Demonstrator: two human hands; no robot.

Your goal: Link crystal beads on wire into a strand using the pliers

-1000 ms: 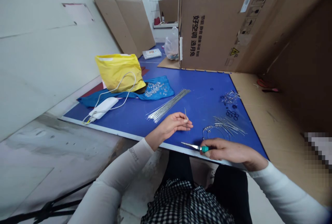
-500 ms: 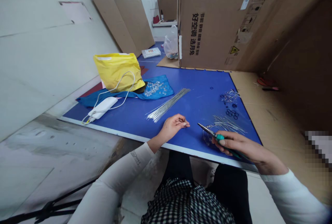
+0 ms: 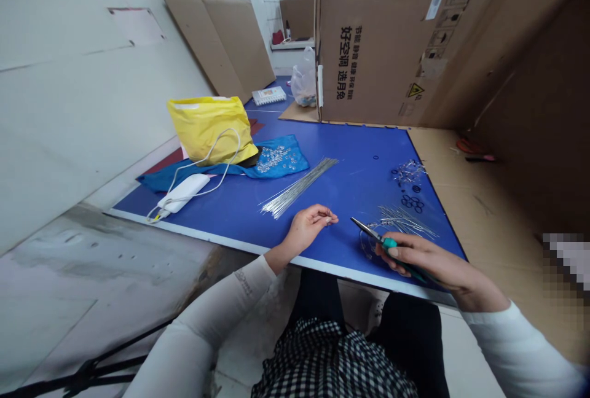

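Observation:
My right hand (image 3: 415, 258) is wrapped round the green handles of long-nosed pliers (image 3: 367, 230), whose tip points left over the blue table (image 3: 336, 257). Left of that tip, my left hand (image 3: 311, 226) is pinched; what it holds, if anything, is too small to make out. Behind my left hand lies a bundle of thin metal wires (image 3: 302, 188). More loose wires (image 3: 408, 220) lie behind my right hand, and a coil of wire is partly hidden beneath the pliers. Dark rings (image 3: 412, 203) and a heap of small metal pieces (image 3: 409, 171) sit near the table's right edge.
A yellow bag (image 3: 212, 128) and small clear rings (image 3: 276, 158) rest on blue cloth (image 3: 298, 155) at the left, beside a white power bank (image 3: 184, 194) with a cable. A large cardboard box (image 3: 382, 48) stands at the back, near a plastic bag (image 3: 304, 81).

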